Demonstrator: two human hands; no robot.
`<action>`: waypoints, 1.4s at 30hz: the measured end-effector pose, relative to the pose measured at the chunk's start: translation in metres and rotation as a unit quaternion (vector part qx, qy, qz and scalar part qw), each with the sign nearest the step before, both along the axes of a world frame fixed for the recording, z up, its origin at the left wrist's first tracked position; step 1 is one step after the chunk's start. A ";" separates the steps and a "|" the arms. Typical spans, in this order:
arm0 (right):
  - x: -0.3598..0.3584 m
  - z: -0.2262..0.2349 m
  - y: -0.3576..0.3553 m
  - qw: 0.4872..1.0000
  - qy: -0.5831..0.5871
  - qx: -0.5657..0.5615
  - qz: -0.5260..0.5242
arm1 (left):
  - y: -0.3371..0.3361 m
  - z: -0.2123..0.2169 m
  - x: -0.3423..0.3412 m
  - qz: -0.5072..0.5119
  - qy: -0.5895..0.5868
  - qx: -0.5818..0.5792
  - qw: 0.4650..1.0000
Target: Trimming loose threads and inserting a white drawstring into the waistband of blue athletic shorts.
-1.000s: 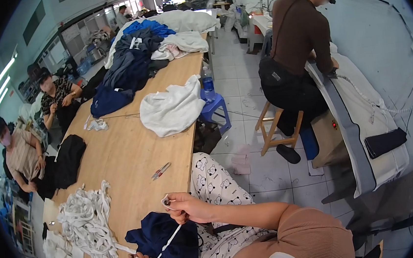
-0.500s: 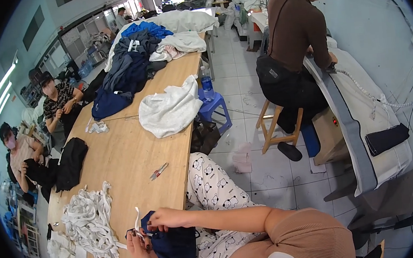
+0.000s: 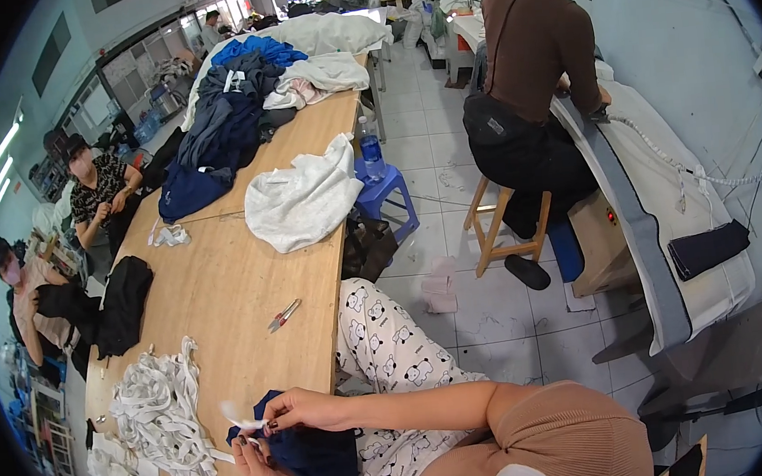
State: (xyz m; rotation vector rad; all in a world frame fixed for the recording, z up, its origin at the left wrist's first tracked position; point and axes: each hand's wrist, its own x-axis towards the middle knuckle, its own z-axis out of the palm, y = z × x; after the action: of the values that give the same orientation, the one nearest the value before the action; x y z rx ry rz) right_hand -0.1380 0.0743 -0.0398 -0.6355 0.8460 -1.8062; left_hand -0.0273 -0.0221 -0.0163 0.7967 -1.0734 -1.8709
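Observation:
Navy fabric (image 3: 314, 461) lies over the table edge and across my lap, gathered under both hands. My right hand (image 3: 301, 412) pinches a narrow white drawstring (image 3: 245, 423), whose free end is smeared by motion. Just below it, my left hand (image 3: 260, 466) is closed, its fingertips on the white drawstring at the fabric's edge. Exactly how the drawstring meets the fabric is too small to tell. A tangled heap of white drawstrings (image 3: 156, 416) rests on the table to the left of my hands.
Thread snips (image 3: 285, 315) lie on the wooden table (image 3: 214, 298), short of a white garment (image 3: 303, 195). Dark garments (image 3: 231, 124) are piled farther off. Two people sit along the left side; another person (image 3: 537, 52) works at an ironing table (image 3: 669, 213) on the right. A blue stool (image 3: 386, 192) holds a bottle.
My right hand has shifted slightly left and down, and the drawstring's free end has swung from upright to leaning left. The whole view has shifted slightly.

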 end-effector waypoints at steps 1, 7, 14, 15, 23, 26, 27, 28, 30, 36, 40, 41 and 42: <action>0.003 -0.007 -0.001 0.995 -0.089 -0.034 0.006 | -0.001 -0.001 0.003 -0.002 -0.001 0.001 1.000; 0.003 -0.009 0.012 0.992 0.074 0.077 0.063 | -0.015 -0.016 0.023 -0.132 0.060 -0.096 0.985; 0.015 0.008 0.008 0.857 0.511 0.067 -0.021 | -0.008 -0.012 0.010 -0.115 -0.003 -0.201 0.973; 0.014 0.013 0.011 0.858 0.509 0.066 -0.021 | -0.009 -0.011 0.011 -0.115 -0.005 -0.201 0.973; -0.001 0.003 0.010 0.895 0.426 0.075 -0.107 | 0.020 0.009 0.023 -0.223 -0.196 -0.295 0.908; -0.005 0.003 0.013 0.911 0.397 0.066 -0.095 | 0.008 0.003 0.033 -0.216 -0.252 -0.391 0.858; -0.008 0.005 0.014 0.911 0.396 0.074 -0.087 | 0.004 0.005 0.037 -0.220 -0.254 -0.380 0.862; -0.010 0.008 0.014 0.926 0.364 0.077 -0.062 | -0.003 0.007 0.041 -0.222 -0.268 -0.385 0.855; -0.015 0.010 0.017 0.931 0.354 0.075 -0.038 | -0.007 0.013 0.045 -0.201 -0.273 -0.383 0.859; -0.013 0.009 0.018 0.970 0.203 0.103 0.089 | -0.022 0.035 0.055 -0.356 -0.099 -0.438 0.819; -0.006 0.017 0.016 0.977 0.168 0.074 0.109 | -0.037 0.005 0.042 -0.242 -0.043 -0.284 0.927; -0.008 0.016 0.015 0.974 0.188 0.056 0.113 | -0.030 0.003 0.034 -0.196 -0.104 -0.247 0.943; -0.009 0.016 0.016 0.975 0.181 0.060 0.116 | -0.031 -0.002 0.033 -0.222 -0.160 -0.274 0.922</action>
State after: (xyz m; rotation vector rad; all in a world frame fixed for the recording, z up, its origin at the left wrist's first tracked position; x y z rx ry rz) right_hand -0.1466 0.0899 -0.0241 -0.9604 1.0651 -1.4390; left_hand 0.0052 -0.0531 -0.0179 0.5611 -2.0129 -1.6711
